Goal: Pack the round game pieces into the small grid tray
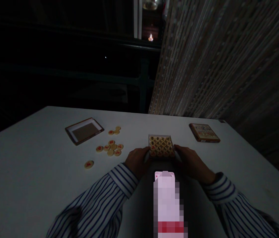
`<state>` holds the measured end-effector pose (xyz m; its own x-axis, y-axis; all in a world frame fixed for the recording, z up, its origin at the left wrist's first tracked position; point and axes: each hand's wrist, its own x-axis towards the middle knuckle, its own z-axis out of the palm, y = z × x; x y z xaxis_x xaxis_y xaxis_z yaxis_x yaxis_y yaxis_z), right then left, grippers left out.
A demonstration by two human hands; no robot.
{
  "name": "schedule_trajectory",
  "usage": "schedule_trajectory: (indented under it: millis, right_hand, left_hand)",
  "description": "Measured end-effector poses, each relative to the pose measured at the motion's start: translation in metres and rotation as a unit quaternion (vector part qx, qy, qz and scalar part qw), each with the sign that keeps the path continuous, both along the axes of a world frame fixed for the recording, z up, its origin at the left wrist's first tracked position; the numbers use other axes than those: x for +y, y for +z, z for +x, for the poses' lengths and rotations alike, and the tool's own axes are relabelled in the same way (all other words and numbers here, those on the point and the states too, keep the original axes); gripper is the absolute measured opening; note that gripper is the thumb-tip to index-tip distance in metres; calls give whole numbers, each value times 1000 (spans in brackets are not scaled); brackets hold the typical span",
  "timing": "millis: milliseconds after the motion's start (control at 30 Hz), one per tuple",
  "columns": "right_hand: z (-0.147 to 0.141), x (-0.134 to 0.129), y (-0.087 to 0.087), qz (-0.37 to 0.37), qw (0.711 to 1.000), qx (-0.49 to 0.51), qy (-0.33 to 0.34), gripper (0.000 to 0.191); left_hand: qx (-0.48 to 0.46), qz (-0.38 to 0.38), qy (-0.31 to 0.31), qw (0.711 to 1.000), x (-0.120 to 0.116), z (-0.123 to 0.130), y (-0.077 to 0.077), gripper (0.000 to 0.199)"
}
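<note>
Between my two hands is a small open box (160, 135) filled with rows of round Chinese chess pieces (161, 146), most with black characters and a few red ones near the front. My left hand (137, 161) grips the box's left side, its fingers closed and partly in shadow. On the opposite side, my right hand (194, 162) holds the right edge, fingertips mostly hidden. Several loose chess pieces (111, 142) with red characters lie left of the box, some blank side up. A single red-marked piece (89, 164) sits apart, nearer to me.
An empty shallow tray or lid (86, 132) lies at the back left of the white table (42, 191). A flat printed box (205, 133) lies at the back right. In front of me is a lit phone (165, 198), partly blurred out. A string curtain (198, 59) hangs behind.
</note>
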<state>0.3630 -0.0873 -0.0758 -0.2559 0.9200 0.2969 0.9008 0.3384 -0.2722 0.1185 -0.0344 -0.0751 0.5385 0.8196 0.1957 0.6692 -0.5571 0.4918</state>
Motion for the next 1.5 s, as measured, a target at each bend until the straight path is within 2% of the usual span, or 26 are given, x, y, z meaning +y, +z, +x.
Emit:
schedule_trajectory:
  millis: [100, 233, 367, 500, 633, 800, 967, 1033, 1200, 1500]
  right_hand:
    - [1, -2, -1, 10, 1000, 8, -8, 52]
    - [0, -3, 2, 43, 998, 31, -19, 46]
    - [-3, -2, 8, 69, 996, 45, -42, 37]
    - [-9, -2, 21, 86, 994, 49, -55, 28]
    - [-28, 1, 38, 84, 996, 16, -3, 23]
    - [-70, 19, 54, 29, 995, -75, 61, 21]
    - [-117, 39, 55, -7, 976, -137, 170, 24]
    - [-134, 44, 53, -33, 971, -143, 191, 26]
    - [-162, 56, 40, -68, 972, -126, 188, 30]
    - [-176, 71, 32, -101, 970, -116, 189, 32]
  left_hand:
    - [-9, 25, -2, 1000, 0, -1, -2, 40]
    - [-38, 98, 7, 994, -1, -4, -4, 35]
    - [-62, 166, 20, 984, -4, -14, 3, 25]
    - [-82, 220, 28, 972, -6, -39, 12, 20]
    - [-60, 253, 77, 962, -4, -74, 13, 24]
    - [2, 252, 136, 958, 3, -104, -1, 29]
    - [54, 239, 145, 959, 8, -111, -13, 32]
    - [64, 234, 150, 958, 9, -112, -15, 33]
    - [76, 219, 153, 961, 10, -111, -15, 34]
    - [80, 199, 183, 959, 8, -102, -8, 27]
